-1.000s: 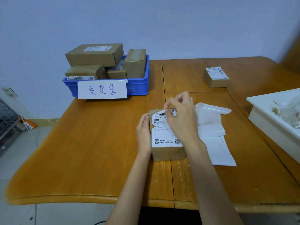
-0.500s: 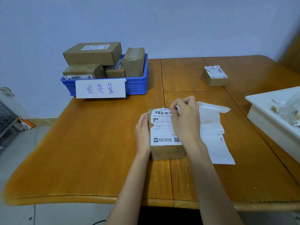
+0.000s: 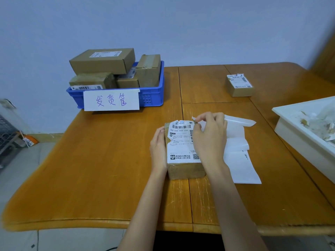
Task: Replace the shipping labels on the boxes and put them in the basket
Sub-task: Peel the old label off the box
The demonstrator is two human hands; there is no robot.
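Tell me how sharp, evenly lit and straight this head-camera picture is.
Head view: light is soft and even, with faint shadows and no strong glare on the table. The large print on the label of the box is sharp; its fine print is too small to read. Wide-angle distortion bows the table's near edge. The white tray at the right edge looks softer.

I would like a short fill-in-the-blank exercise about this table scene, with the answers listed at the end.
1. The left hand steadies the box while the right hand peels its white ____ at the far corner.
2. The finished boxes sit in a basket whose colour is ____.
3. One small box stands alone on the far ____ side of the table.
4. The white tray of paper scraps lies to the person's ____.

Missing words: label; blue; right; right
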